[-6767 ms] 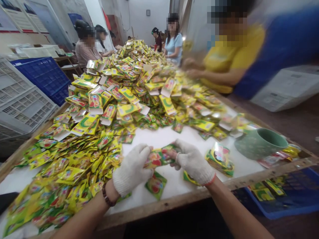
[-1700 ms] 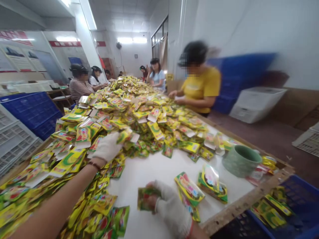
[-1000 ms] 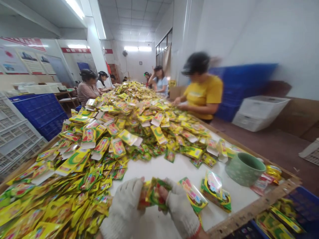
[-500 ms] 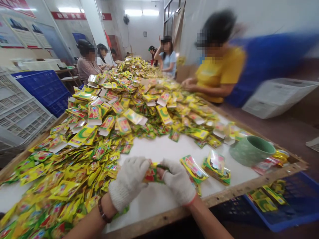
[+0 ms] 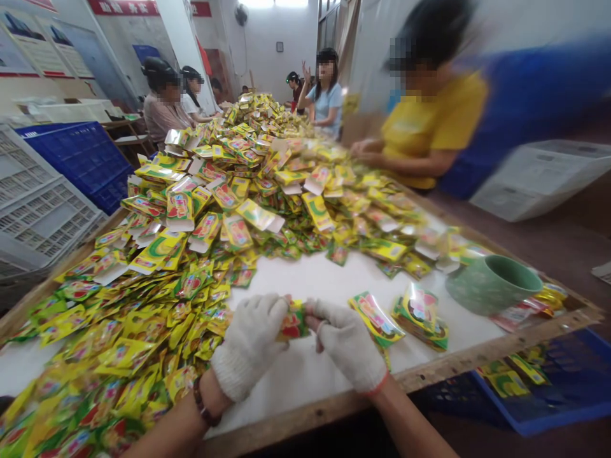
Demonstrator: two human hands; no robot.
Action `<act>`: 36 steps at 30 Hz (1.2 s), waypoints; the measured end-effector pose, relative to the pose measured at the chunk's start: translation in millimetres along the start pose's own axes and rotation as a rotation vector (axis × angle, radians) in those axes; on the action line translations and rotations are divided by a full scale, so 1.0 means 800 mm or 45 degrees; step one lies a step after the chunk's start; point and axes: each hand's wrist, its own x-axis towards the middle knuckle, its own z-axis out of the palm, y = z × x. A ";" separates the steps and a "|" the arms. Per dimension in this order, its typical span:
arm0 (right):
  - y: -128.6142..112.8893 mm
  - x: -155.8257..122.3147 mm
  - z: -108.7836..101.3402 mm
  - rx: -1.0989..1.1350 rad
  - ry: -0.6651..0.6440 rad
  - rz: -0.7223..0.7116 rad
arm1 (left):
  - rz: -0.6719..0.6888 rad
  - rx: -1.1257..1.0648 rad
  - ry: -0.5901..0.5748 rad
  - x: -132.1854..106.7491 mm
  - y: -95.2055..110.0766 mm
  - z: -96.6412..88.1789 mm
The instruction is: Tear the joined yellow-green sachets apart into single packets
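The held packet (image 5: 293, 322) is green, yellow, red.

A small red, green and yellow packet (image 5: 293, 321), partly covered, is in the left hand (image 5: 252, 343).

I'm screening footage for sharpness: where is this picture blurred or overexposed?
Head view: the yellow shirt and blue shape behind it are smeared; head view: ceiling lights burn white at the top edge; head view: left hand and right hand look clearer, but the packet's print is unreadable.
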 end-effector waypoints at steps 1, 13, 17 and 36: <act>-0.001 -0.002 0.001 0.072 -0.037 0.062 | -0.027 0.007 0.045 0.000 -0.001 0.001; -0.016 -0.001 -0.021 -0.272 -0.192 -0.251 | -0.408 -1.287 0.296 -0.024 0.036 0.008; 0.005 -0.008 -0.018 -0.104 0.175 -0.396 | -0.684 -1.973 0.252 -0.035 0.053 0.019; 0.032 -0.020 -0.002 -0.044 -0.095 -0.213 | -0.686 -2.184 0.174 -0.041 0.046 0.015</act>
